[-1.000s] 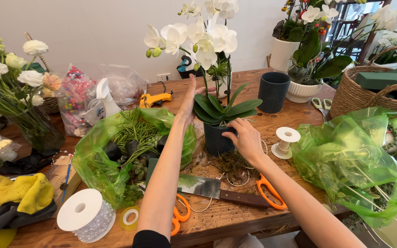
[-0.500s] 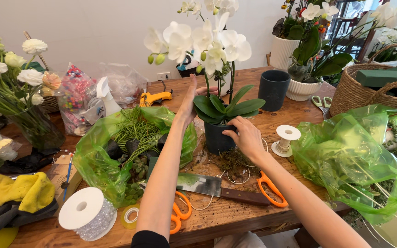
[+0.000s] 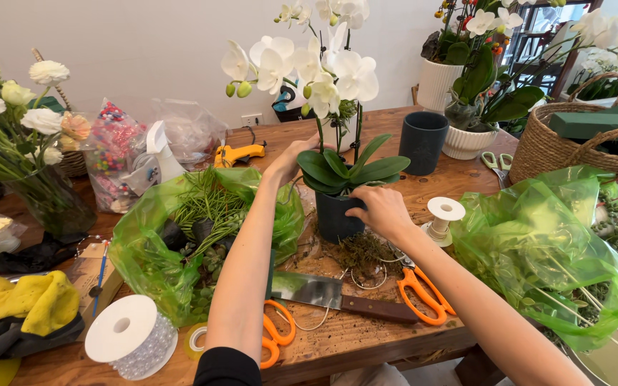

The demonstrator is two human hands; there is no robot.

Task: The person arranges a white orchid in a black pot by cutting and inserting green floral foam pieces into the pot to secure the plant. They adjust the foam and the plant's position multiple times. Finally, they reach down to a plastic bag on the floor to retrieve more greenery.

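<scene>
Your right hand (image 3: 380,211) grips the dark pot (image 3: 335,218) of the white orchid (image 3: 323,71) at the table's (image 3: 366,336) middle; your left hand (image 3: 291,156) cups its leaves, fingers hidden behind.

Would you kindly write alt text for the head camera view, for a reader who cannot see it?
A person's left hand and right hand reach around a white orchid in a dark pot on a cluttered wooden table. In front lie a cleaver-like knife and orange-handled scissors; green plastic bags sit on both sides.
</scene>
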